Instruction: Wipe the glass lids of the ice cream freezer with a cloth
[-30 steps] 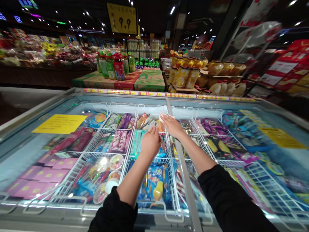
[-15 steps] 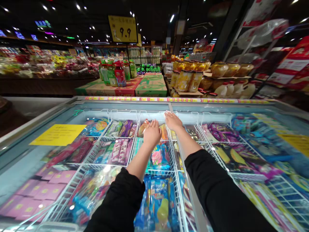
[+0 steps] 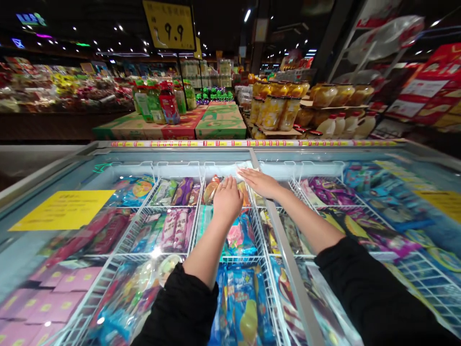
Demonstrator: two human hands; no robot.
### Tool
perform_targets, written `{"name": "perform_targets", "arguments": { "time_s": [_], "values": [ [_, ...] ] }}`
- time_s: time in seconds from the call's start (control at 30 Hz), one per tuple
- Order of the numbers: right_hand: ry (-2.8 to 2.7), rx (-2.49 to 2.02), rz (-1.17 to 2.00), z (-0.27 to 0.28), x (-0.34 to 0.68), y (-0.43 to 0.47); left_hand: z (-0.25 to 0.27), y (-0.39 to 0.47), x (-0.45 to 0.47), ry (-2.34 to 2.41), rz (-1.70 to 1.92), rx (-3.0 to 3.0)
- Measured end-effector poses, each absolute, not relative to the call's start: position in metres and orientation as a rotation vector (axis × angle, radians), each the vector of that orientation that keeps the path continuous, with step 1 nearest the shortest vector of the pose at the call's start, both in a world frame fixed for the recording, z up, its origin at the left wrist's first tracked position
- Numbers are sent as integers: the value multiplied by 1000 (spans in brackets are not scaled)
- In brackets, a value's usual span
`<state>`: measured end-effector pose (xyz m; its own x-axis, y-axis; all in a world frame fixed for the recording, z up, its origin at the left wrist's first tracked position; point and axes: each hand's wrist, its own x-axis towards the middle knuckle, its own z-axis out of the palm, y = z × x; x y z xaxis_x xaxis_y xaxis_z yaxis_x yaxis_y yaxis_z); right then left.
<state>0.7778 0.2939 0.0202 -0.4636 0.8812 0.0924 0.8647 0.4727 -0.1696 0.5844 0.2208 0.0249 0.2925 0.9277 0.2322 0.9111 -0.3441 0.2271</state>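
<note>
Wears loose, plain black fabric sleeves (image 3: 374,288), creased, ending along forearms (image 3: 203,254). Has right hand (image 3: 262,182) bare, left hand (image 3: 228,199) bare except thin finger ring (image 3: 224,186).

A single camera, worn on the person's head, looks forward and steeply enough down to take in the glass-topped freezer (image 3: 43,175) from above its near side. It sits close: the black sleeves (image 3: 378,288) come in at the bottom edge, and the left hand (image 3: 228,199) and right hand (image 3: 261,182) lie near the middle, at arm's reach. Beyond the freezer's far edge, the wide view runs on to boxes (image 3: 221,120), jars (image 3: 275,114) and the dark ceiling (image 3: 101,19) across the top.
</note>
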Motion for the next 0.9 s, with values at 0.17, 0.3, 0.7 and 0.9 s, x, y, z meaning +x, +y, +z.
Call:
{"name": "perform_targets", "arguments": {
  "time_s": [0.17,0.3,0.7,0.9],
  "values": [
    [-2413,-1747,74,17,772,318,29,219,585,1766,495,2427],
    [-2348,-1871,9,25,747,351,34,216,585,1760,487,2401],
    [-2506,-1597,76,18,784,323,33,215,585,1763,526,2389],
    [-2408,-1799,7,27,757,370,34,215,587,1771,499,2392]
  ]
}}
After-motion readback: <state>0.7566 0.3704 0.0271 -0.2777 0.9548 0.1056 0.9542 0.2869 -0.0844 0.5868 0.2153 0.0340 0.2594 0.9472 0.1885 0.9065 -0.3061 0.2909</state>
